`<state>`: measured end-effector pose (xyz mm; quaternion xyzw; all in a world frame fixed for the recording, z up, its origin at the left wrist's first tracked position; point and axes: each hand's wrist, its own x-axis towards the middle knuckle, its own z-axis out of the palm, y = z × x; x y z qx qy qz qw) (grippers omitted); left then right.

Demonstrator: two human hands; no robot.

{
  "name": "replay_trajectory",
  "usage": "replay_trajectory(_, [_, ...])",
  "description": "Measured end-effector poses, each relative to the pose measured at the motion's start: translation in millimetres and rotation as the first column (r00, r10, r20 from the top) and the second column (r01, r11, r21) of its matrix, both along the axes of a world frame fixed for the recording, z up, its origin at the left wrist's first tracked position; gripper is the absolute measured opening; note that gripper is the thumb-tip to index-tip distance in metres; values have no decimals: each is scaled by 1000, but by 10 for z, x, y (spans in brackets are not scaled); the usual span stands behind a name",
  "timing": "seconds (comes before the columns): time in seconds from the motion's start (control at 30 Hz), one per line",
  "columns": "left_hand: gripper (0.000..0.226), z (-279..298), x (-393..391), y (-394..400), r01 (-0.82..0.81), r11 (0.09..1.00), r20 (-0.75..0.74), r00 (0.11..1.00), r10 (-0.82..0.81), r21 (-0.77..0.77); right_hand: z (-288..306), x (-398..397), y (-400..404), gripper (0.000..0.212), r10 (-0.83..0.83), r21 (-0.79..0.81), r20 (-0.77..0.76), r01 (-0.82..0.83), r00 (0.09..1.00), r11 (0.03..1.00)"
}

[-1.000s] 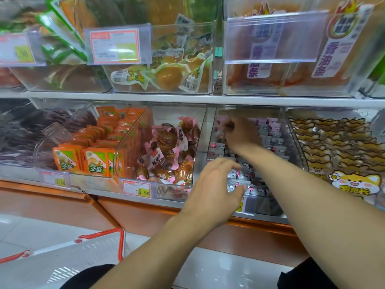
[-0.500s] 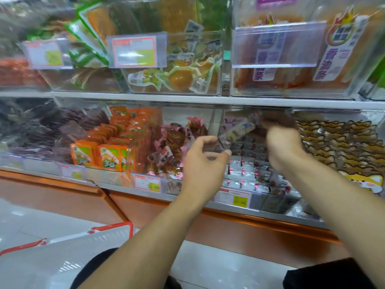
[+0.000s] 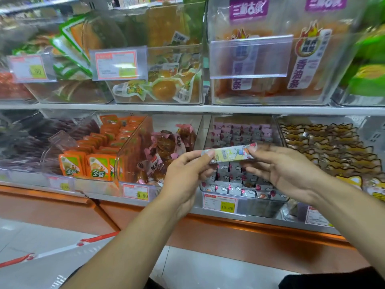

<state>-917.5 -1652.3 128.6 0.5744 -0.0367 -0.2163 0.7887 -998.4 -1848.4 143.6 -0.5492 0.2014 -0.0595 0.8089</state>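
A small, long snack packet (image 3: 229,154), pale yellow with a cartoon print, is held level in front of the lower shelf. My left hand (image 3: 185,176) pinches its left end and my right hand (image 3: 287,170) pinches its right end. Right behind it stands a clear bin (image 3: 243,197) filled with several grey and pink packets of the same size.
Clear bins line two shelves: orange packets (image 3: 91,163), brown vacuum-packed snacks (image 3: 166,149) and cat-print packets (image 3: 333,147) below, larger bags above. Price tags (image 3: 136,191) hang on the shelf edge. A white basket with red rim (image 3: 62,253) sits low at the left on the floor.
My right hand drew a packet out of the grey-and-pink bin and brought it forward. My left hand rose to meet it, and now both hands hold the packet by its ends.
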Motion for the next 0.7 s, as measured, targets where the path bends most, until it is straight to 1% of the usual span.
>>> replay_trajectory(0.1, [46, 5, 14, -6, -41, 997, -64, 997, 36, -70, 1, -37, 15, 54, -12, -11, -11, 12, 1000, 1000])
replay_trajectory(0.2, [37, 15, 21, -8, -57, 993, -82, 995, 48, -106, -1, -44, 36, 54, -19, -3, -18, 19, 1000, 1000])
replay_trajectory(0.3, [20, 9, 17, 13, -86, 989, -112, 991, 72, -122, -1, -40, 46, 46, -14, 3, -21, 14, 1000, 1000])
replay_trajectory(0.33, [19, 8, 13, 27, -95, 989, -117, 990, 82, -113, 1, -41, 50, 43, -10, 7, -24, 10, 1000, 1000])
replay_trajectory(0.4, [20, 0, 12, 59, -110, 991, -113, 989, 100, -82, 0, -46, 56, 36, -1, 16, -27, 2, 1000, 1000])
replay_trajectory(0.53, [22, -14, -4, 66, -132, 990, -76, 989, 129, -41, -15, -30, 70, 5, -9, 27, -28, 9, 1000, 1000])
replay_trajectory(0.7, [20, -26, -12, 71, -138, 990, -59, 989, 136, -32, -14, 12, 123, 4, -35, 69, -41, 38, 999, 997])
